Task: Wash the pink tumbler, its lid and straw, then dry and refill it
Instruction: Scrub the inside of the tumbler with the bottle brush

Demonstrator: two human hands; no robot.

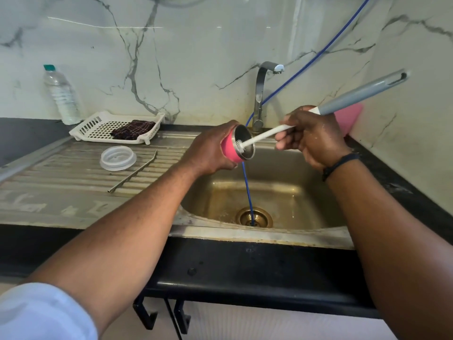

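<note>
My left hand (pixel 210 149) grips the pink tumbler (pixel 231 149) over the sink basin, tilted with its steel mouth facing right. My right hand (pixel 311 136) holds a long bottle brush (pixel 267 134) with a white stem and grey handle. Its bristle tip sits just inside the tumbler's mouth. The clear lid (pixel 118 157) lies flat on the ribbed drainboard to the left. The metal straw (pixel 133 171) lies beside the lid, running diagonally.
A steel sink (pixel 282 190) with a drain and a blue hose (pixel 247 190) running into it. The tap (pixel 261 94) stands behind. A white rack (pixel 98 126) holds a dark cloth (pixel 132 130). A water bottle (pixel 62 94) stands at the back left. A pink object (pixel 348 119) leans at the right wall.
</note>
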